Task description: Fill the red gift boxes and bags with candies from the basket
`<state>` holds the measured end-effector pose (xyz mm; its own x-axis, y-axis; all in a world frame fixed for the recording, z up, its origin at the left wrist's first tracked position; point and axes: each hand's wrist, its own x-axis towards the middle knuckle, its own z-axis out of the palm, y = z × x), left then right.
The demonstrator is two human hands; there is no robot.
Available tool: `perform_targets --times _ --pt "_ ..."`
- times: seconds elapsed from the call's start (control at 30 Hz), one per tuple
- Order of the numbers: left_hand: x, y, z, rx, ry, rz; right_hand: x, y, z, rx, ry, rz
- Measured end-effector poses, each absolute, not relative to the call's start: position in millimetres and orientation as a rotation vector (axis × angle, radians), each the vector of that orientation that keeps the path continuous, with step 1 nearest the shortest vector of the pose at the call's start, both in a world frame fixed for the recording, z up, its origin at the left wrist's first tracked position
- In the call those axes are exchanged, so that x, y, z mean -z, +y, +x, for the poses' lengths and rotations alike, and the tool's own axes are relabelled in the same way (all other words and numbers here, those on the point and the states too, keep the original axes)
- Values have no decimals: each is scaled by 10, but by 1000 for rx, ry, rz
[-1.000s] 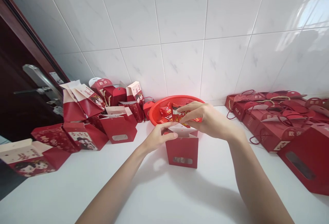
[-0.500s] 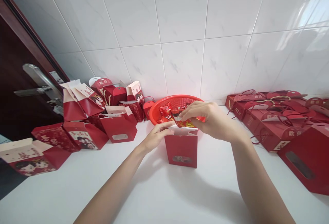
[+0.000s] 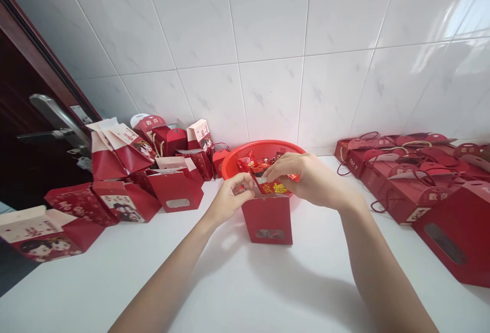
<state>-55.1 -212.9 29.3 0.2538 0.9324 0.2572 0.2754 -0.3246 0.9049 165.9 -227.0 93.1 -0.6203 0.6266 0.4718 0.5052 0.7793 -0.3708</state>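
Observation:
A red cardboard gift box (image 3: 267,219) with a small clear window stands upright on the white table, its top open. At the box's upper left corner is my left hand (image 3: 230,198), thumb and forefinger curled together on the rim. My right hand (image 3: 312,180) hangs over the opening with its fingers pinched on a flat red piece with yellow print (image 3: 274,187). Whether that piece is a packet or part of the box's far flap I cannot tell. Just behind, a red plastic basket (image 3: 264,145) holds wrapped sweets (image 3: 247,161), partly hidden by my hands.
Several red and cream gift boxes (image 3: 126,201) are heaped at the left, some with open tops. On the right stand rows of red boxes with cord handles (image 3: 398,185) and a larger windowed red box (image 3: 459,231). Behind is a tiled wall (image 3: 268,98); a door handle (image 3: 57,113) shows at left.
My left fingers have curled in from a straighter reach along the rim. My right hand has shifted slightly left over the opening, and more yellow print shows. The box stays nearly in place.

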Motion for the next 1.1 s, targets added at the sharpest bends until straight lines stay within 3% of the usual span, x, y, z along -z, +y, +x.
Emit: perform_targets --times 0.53,0.73,1.1 --pt "-373 -2143 -625 -771 978 1654 -818 -2129 1575 -484 -2198 -595" --pt "-358 -2130 -679 -736 942 1603 -842 -2085 1663 -573 -2326 -787" --pt "-353 -2121 -671 -740 900 1621 -888 -2160 1746 -362 -2419 -981"
